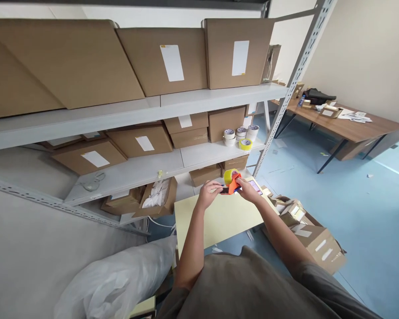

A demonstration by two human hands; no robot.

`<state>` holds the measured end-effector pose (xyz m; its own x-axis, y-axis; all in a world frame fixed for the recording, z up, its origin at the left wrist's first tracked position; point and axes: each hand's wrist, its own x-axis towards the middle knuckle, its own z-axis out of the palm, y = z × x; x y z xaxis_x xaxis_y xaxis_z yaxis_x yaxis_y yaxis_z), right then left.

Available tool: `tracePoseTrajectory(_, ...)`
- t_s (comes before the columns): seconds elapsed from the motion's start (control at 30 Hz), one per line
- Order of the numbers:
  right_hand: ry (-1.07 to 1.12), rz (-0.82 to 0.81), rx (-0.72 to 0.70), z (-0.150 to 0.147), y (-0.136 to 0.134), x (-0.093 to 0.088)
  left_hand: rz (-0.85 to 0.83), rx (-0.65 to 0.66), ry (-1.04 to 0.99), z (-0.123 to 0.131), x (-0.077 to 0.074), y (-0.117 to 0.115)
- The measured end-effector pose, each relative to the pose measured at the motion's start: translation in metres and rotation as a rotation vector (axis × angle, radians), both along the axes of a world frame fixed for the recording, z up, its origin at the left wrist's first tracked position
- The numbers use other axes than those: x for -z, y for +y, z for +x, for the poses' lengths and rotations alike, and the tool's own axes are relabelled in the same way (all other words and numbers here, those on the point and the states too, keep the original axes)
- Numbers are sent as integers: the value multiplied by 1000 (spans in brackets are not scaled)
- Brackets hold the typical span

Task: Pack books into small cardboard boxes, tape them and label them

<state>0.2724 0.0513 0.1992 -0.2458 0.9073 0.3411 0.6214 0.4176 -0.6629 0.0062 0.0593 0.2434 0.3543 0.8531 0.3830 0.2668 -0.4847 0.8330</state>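
Note:
My right hand (pixel 248 191) is closed around an orange tape dispenser (pixel 233 184), held above the pale yellow tabletop (pixel 219 221). A roll of yellow packing tape (pixel 229 176) sits on the dispenser. My left hand (pixel 209 194) has its fingers pinched at the dispenser's dark front end; whatever lies between the fingertips is too small to make out. Beside my right hand, a phone with a lit screen (pixel 255 187) lies at the table's far right.
Shelves (pixel 206 153) in front hold cardboard boxes (pixel 186 62), white tape rolls (pixel 241 133) and a yellow tape roll (pixel 245 144). A large plastic bag (pixel 119 279) bulges at lower left. Opened boxes (pixel 319 246) stand on the floor at right; beyond is a brown desk (pixel 362 122).

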Motion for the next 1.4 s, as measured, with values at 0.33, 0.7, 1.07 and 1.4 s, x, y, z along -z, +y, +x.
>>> tracePoseTrajectory(0.33,70,-40,-12,-56,-5,-3,19,-136,-23,-45,-6,9)
tracePoseTrajectory(0.7,67,-190,80,-109,-37,-1,78,-226,9,-82,13,9)
tracePoseTrajectory(1.07,-20,-30,-7,-93,-13,-21,335,-643,-68,-52,17,8)
tracePoseTrajectory(1.4,14,106,-98,-56,51,-20,331,-727,-26,-28,-6,40)
